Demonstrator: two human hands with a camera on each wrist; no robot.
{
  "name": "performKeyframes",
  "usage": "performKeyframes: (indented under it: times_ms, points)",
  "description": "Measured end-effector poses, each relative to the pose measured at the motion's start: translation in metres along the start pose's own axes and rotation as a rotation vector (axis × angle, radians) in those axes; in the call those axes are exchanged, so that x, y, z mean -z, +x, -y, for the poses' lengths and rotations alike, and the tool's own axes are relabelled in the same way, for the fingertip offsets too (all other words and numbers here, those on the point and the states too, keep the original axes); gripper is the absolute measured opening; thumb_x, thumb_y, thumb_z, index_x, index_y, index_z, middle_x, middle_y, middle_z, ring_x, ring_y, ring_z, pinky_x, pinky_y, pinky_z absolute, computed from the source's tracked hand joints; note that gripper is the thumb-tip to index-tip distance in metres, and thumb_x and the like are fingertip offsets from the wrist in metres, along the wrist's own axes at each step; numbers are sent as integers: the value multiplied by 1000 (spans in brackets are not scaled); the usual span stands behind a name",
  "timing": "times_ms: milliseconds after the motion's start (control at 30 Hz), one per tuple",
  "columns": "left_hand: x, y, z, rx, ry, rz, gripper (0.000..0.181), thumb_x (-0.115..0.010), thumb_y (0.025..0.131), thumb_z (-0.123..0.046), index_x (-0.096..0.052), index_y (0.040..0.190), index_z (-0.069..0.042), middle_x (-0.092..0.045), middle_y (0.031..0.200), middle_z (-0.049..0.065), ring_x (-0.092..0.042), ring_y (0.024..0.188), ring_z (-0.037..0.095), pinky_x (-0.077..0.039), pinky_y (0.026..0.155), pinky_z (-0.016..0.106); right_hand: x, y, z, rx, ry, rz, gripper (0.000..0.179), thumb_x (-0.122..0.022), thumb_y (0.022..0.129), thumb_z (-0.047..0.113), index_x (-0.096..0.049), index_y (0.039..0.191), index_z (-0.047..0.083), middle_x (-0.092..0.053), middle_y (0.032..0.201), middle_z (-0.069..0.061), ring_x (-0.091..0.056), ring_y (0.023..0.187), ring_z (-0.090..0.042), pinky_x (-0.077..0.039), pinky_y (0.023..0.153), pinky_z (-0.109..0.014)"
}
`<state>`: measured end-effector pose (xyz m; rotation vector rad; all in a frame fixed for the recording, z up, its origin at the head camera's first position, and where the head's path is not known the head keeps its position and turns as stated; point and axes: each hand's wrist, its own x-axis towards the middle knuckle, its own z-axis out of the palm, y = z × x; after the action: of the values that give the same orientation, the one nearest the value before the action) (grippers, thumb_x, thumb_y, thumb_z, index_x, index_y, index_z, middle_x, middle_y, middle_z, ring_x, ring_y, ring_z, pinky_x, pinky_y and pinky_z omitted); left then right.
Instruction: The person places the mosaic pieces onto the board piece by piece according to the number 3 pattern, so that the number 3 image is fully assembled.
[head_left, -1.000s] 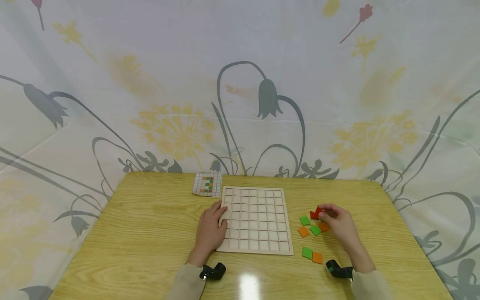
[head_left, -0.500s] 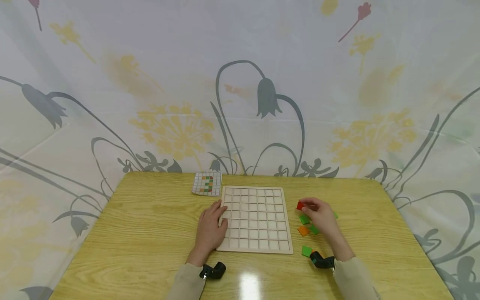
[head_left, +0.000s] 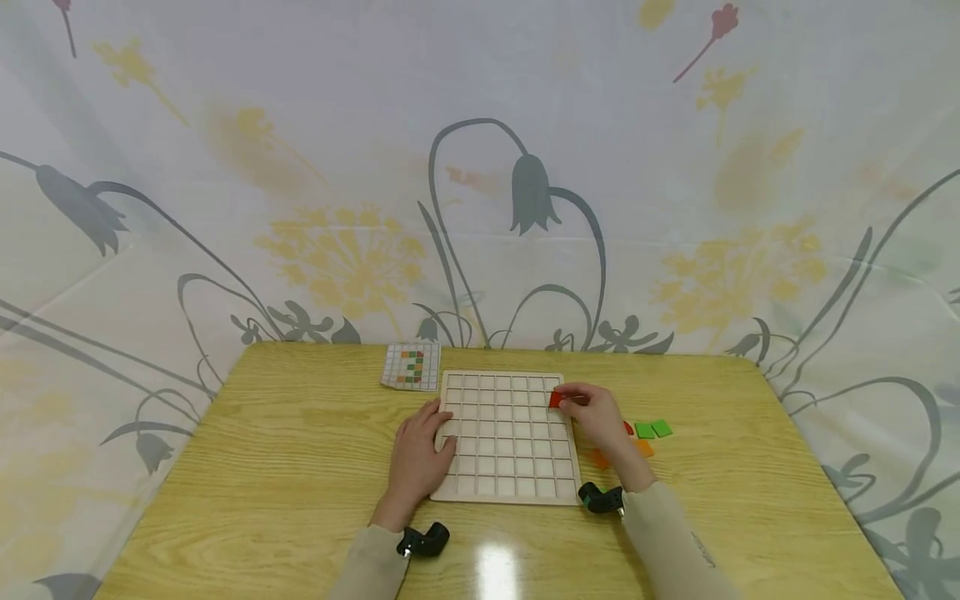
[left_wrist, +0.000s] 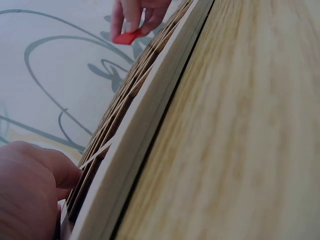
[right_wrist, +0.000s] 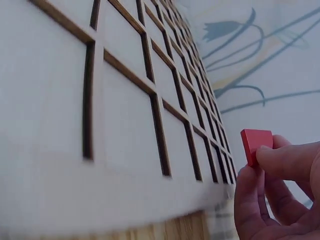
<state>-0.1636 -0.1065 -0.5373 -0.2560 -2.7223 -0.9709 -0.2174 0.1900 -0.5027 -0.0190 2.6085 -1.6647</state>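
Note:
A pale wooden grid board lies on the table, its square cells bare. My left hand rests along the board's left edge, fingers reaching over the rim; the left wrist view has its thumb at the frame. Between thumb and fingers, my right hand pinches a small red square tile, which overlaps the board's upper right cells in the head view. In the right wrist view the red tile is raised and tilted, beyond the board's near edge.
Right of the board lie loose tiles: two green tiles, an orange tile and a red piece, some partly hidden by the right forearm. A printed card with a coloured grid pattern lies at the board's upper left. A patterned curtain hangs behind.
My right hand picked up the red tile from the loose pieces and carried it left to the board's upper right. My left hand has stayed on the board's edge.

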Motion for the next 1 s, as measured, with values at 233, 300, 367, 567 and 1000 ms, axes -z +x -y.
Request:
performKeyframes:
  times_ms: [233,300,367,567,1000]
  points:
    - [-1,0,-1,9,3,-3,33,-67,92,-19,-68,121,-5,-51,146,15,-43,138,34,-30,112,54,-21,12,5,19,-8,19,22,-65,94,1,-73,114,3,-69,107,-11,-61,95,-26,-51,78,-30]
    - [-1,0,-1,8,-1,-6,32,-68,92,-19,-68,121,-5,-51,146,15,-43,137,34,-31,111,54,-25,15,5,29,-7,22,21,-66,93,1,-73,113,4,-69,105,-10,-61,94,-24,-51,78,-31]
    - [0,1,-2,7,-11,-10,32,-68,92,-19,-68,121,-4,-51,145,16,-43,137,35,-31,111,54,-29,19,6,40,-11,26,20,-66,93,0,-74,111,4,-69,102,-8,-61,92,-23,-51,77,-30]
    - [1,0,-2,-4,-10,-26,32,-70,91,-19,-68,119,-3,-52,144,17,-45,136,36,-32,110,56,-38,25,8,90,-56,19,16,-67,91,-1,-75,105,4,-69,96,-6,-62,88,-21,-51,75,-31]
    - [3,0,-2,-14,-10,-18,33,-71,91,-18,-69,119,-2,-53,143,19,-45,135,37,-33,109,57,-47,32,15,160,-128,24,13,-69,91,2,-75,101,6,-70,97,-7,-64,90,-25,-54,80,-42]
